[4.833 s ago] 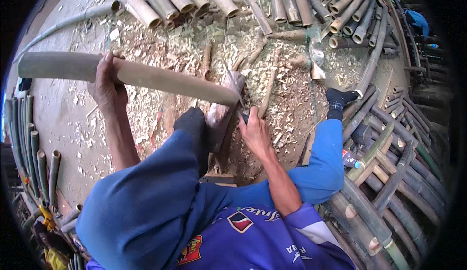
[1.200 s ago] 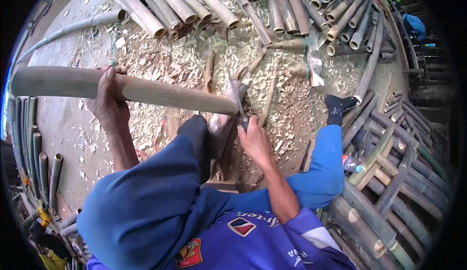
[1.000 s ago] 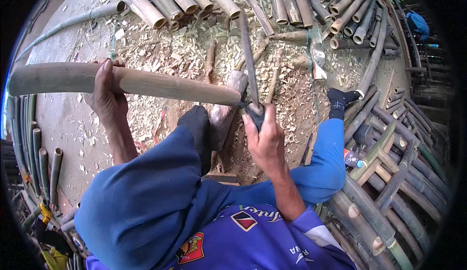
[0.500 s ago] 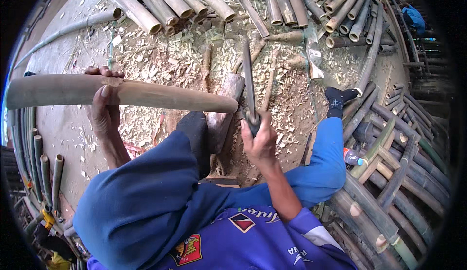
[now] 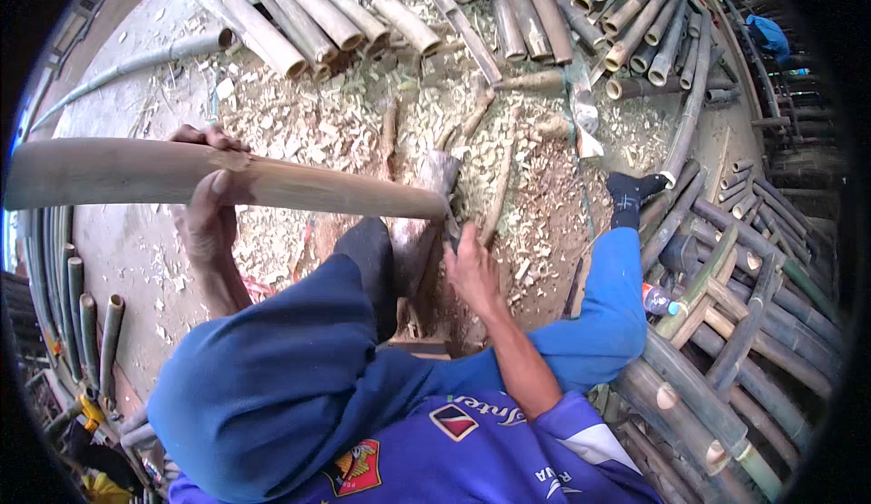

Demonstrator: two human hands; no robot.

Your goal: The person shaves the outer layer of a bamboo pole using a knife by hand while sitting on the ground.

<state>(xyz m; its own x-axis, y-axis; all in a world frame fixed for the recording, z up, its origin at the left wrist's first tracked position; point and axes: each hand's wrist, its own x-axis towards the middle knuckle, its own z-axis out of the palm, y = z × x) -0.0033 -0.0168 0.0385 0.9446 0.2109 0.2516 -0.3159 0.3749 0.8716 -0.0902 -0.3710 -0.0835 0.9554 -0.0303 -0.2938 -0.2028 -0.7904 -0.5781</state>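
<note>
A long bamboo length (image 5: 336,186), peeled tan toward its right end, lies crosswise in front of me. My left hand (image 5: 209,209) is closed around its middle, thumb on the near side. Its right end is over a wooden block (image 5: 439,171), and I cannot tell whether the two touch. My right hand (image 5: 474,273) is closed on the handle of a machete (image 5: 452,225) right at that end. Only a short part of the machete shows, and the rest of the blade is seen end-on or hidden.
Pale wood chips (image 5: 308,123) cover the ground around the block. Cut bamboo poles (image 5: 399,14) are stacked at the far side, with more poles (image 5: 91,322) at the left. A bamboo frame (image 5: 726,313) and a plastic bottle (image 5: 655,299) are at the right, beside my outstretched leg (image 5: 608,277).
The machete, whose blade stood up and pointed away, has come down against the bamboo's right end. My right hand has lowered slightly and moved a little left. The left hand keeps its grip.
</note>
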